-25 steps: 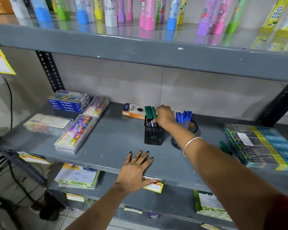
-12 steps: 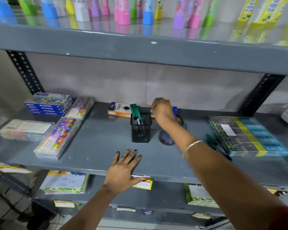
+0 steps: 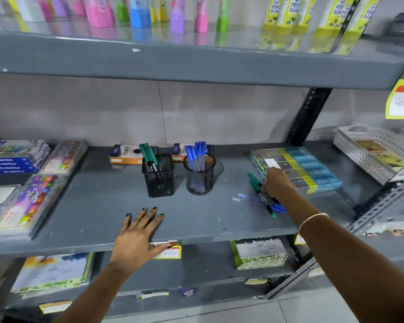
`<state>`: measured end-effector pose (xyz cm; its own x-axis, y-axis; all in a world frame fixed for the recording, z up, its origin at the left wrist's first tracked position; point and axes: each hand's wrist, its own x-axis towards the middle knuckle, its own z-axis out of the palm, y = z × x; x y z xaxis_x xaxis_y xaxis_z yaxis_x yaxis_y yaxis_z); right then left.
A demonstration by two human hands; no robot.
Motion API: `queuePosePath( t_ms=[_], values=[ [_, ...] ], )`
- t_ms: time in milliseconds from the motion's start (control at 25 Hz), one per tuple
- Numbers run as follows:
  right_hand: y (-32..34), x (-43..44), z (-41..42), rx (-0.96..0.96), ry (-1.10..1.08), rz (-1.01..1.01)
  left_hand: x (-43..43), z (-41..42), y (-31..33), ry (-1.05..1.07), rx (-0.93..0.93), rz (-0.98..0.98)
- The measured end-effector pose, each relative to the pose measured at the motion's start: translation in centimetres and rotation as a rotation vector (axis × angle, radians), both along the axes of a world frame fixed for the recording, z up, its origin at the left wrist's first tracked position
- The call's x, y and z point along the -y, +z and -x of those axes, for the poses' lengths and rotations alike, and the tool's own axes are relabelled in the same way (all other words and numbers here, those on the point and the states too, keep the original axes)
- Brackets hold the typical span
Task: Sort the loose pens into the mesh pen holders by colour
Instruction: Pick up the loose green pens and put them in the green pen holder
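A square black mesh holder with green pens stands mid-shelf. Right beside it is a round mesh holder full of blue pens. Loose pens lie to the right: green ones, a blue one and pale clear ones. My right hand rests over the upper ends of the loose green pens, its fingers curled down and hidden. My left hand lies flat with spread fingers on the shelf's front edge, holding nothing.
A stack of boxed pen packs sits just right of my right hand. An orange box lies behind the holders, and crayon cases lie at the left. A perforated metal tray is at the far right. The upper shelf overhangs.
My right hand has left the holders and moved right and nearer, down onto the loose pens. The view has swung right. My left hand stays on the shelf edge.
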<state>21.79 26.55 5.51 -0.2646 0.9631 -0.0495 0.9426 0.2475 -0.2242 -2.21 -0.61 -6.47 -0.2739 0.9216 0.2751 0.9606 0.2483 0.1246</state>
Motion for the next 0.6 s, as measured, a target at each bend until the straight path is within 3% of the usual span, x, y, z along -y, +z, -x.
queuePosePath(
  t_ms=[240, 440, 520, 600],
  values=[
    [-1.7, 0.1, 0.3, 0.055, -0.025, 0.079, 0.1, -0.2, 0.5, 0.025, -0.006, 0.026],
    [-2.0, 0.4, 1.0, 0.020, -0.041, 0.030, 0.2, -0.1, 0.3, 0.030, 0.013, 0.056],
    [-0.5, 0.7, 2.1, -0.070, -0.027, 0.007, 0.2, 0.0, 0.2, 0.031, 0.022, 0.065],
    [2.3, 1.5, 4.2, -0.296, 0.009, -0.034, 0.3, 0.1, 0.3, 0.031, 0.019, 0.074]
  ],
)
